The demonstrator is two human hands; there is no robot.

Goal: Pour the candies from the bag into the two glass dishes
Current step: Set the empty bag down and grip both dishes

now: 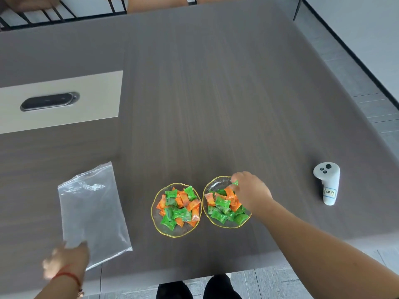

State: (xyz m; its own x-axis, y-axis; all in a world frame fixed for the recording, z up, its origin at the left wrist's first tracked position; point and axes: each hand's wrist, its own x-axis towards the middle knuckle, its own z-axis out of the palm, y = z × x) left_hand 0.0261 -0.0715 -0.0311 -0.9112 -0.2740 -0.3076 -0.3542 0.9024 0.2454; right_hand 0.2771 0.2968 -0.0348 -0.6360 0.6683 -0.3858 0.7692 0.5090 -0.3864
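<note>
- Bag (92, 214): clear plastic, flat on table (216, 93) nr front-left edge; looks empty.
- Left hand (64, 262): blurred, on bag's near corner; grip can't be told.
- Two glass dishes, gold rims, nr front edge, side by side: left dish (155, 214), right dish (213, 182), both w/ green + orange candies (179, 206).
- Right hand (250, 190): over right dish, fingers pinched on a green candy (235, 183).
- White controller (328, 184): nr right edge.

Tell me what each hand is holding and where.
Right hand pinches a green candy by its wrapper end over the right dish; left hand touches the empty bag's near corner.
</note>
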